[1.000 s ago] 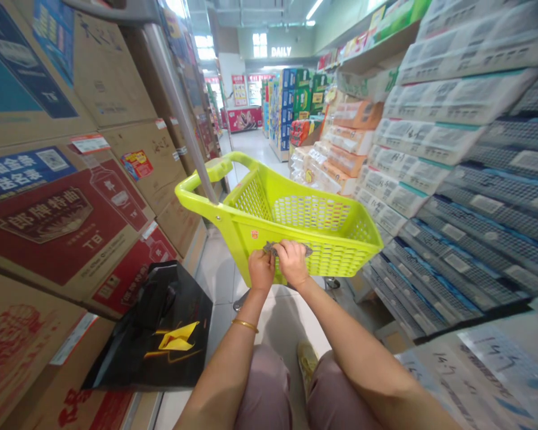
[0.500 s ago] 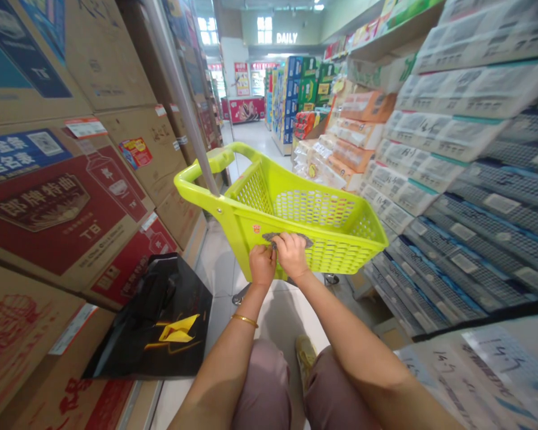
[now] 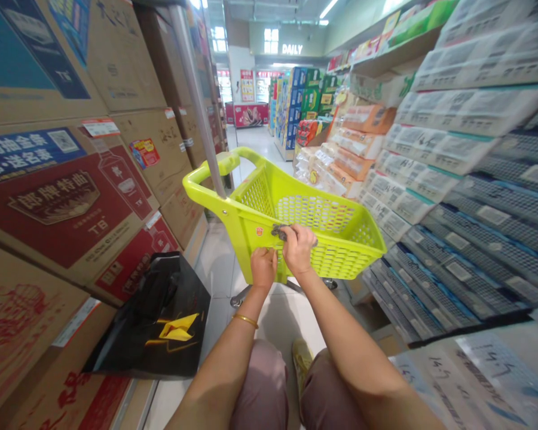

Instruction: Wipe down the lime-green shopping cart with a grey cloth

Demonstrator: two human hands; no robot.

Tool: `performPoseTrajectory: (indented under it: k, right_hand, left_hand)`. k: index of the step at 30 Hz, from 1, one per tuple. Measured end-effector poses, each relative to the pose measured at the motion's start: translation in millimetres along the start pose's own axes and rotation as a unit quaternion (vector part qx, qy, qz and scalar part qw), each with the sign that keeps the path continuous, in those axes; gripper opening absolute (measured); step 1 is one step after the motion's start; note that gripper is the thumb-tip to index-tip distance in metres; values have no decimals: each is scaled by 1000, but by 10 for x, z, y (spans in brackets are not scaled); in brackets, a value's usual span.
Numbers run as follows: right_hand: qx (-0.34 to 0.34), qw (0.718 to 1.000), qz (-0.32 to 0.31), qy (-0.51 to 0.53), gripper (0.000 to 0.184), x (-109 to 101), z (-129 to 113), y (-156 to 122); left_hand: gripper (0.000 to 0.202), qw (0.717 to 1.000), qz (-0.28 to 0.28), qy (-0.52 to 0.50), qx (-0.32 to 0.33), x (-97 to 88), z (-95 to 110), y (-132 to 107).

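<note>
Grey cloth (image 3: pixel 278 232) pressed by right hand (image 3: pixel 298 249).

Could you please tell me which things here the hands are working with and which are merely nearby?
In hand:
left hand
right hand
grey cloth
green basket cart

Nearby:
black bag
cardboard boxes
shelf packs

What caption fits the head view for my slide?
Both hands, left hand and right hand, press a grey cloth against the rim of a lime-green shopping basket.
</note>
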State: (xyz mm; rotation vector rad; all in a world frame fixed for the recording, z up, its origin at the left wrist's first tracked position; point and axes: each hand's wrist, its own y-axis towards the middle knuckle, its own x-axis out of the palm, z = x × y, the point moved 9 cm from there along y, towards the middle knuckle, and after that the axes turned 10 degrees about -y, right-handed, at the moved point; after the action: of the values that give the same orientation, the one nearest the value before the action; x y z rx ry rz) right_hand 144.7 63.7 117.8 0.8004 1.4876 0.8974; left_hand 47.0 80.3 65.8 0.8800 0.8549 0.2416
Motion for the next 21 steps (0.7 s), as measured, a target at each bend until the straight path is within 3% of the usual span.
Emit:
performPoseTrajectory:
  k: [5,11,16,21]
  right_hand:
    - [-36,999,-15,-1,29,78,-90,40]
    - [-78,995,-59,-9,26,231,-128,-212]
    - [-126,987,-99,-3,24,323,-175,-462]
    - [-114,987,-116,3,24,365,-154,-581]
  left_hand:
    - [34,1000,12,-3,4,11,-32,-7]
    - [32,1000,27,-4,12,33,-59,-18]
    - [27,1000,-1,-8,-9,101,-127,-42]
    - [31,1000,-15,-14,-15,112,-158,-56]
